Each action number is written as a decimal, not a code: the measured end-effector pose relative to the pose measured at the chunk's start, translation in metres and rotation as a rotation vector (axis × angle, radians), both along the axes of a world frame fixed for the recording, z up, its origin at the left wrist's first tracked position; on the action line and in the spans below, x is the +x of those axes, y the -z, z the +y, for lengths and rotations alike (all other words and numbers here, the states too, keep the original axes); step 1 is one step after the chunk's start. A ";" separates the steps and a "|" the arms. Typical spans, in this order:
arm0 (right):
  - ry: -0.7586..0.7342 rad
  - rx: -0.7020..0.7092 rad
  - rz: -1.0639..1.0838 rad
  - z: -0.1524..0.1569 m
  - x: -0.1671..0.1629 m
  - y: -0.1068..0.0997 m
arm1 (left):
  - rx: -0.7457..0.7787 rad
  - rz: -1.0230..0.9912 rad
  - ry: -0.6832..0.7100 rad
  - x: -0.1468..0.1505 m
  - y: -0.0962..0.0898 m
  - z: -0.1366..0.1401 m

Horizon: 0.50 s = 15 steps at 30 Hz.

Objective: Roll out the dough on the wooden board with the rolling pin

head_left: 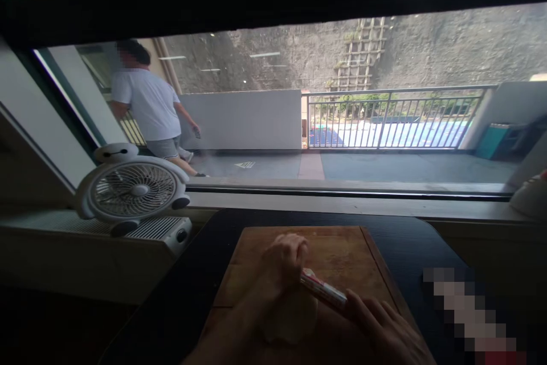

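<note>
In the lower middle of the frame, we have a slim printed tube (323, 289) slanting above a pale flat piece (291, 319) on the wooden board (337, 242). Our right hand (382, 325) grips its lower end; our left hand (285, 257) curls its fingers near the upper (too blurred to tell whether they grip). We seem mid-handling, perhaps rolling; the next move likely calls for steady, even control at both ends.
</note>
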State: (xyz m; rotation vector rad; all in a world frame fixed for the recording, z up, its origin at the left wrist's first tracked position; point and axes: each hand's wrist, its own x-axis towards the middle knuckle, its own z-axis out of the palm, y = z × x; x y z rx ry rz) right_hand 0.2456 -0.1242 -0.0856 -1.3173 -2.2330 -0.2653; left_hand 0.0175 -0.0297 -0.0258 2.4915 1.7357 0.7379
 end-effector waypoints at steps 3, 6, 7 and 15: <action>-0.031 0.057 -0.015 -0.003 0.004 0.004 | 0.010 0.074 0.087 -0.023 0.009 -0.031; -0.035 -0.018 -0.045 0.004 0.006 -0.010 | -0.048 0.135 0.106 -0.025 0.012 -0.018; -0.022 -0.064 -0.053 0.009 0.006 -0.016 | -0.095 0.138 0.072 -0.020 0.011 -0.004; 0.081 -0.078 -0.038 0.008 0.002 -0.015 | -0.292 0.133 -0.015 0.014 0.010 0.058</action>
